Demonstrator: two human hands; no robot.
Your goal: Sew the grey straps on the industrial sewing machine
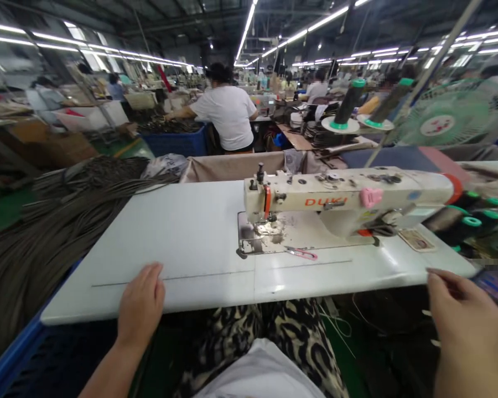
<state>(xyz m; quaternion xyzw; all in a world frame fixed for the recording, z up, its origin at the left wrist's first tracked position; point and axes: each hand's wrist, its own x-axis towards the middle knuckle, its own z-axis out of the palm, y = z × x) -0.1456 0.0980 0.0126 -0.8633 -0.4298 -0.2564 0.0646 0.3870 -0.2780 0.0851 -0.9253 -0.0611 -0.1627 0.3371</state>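
Observation:
My left hand (143,298) lies on the front left part of the white sewing table (182,226), fingers stretched out and close together, with nothing visible in it. At the table's right front corner is my right hand (460,309), its fingers bent in toward the thumb; whether something small is pinched there I cannot make out. Between the hands stands a sewing machine (348,193), with bare metal showing around its needle area. A pair of pink thread snips (302,253) rests in front of the machine bed.
Long dark fabric strips (45,243) are heaped left of the table over a blue crate (20,354). Thread cones (351,105) stand behind the machine, near a green fan (444,121). More cones (467,229) lie at right. A person in white (230,113) sits ahead.

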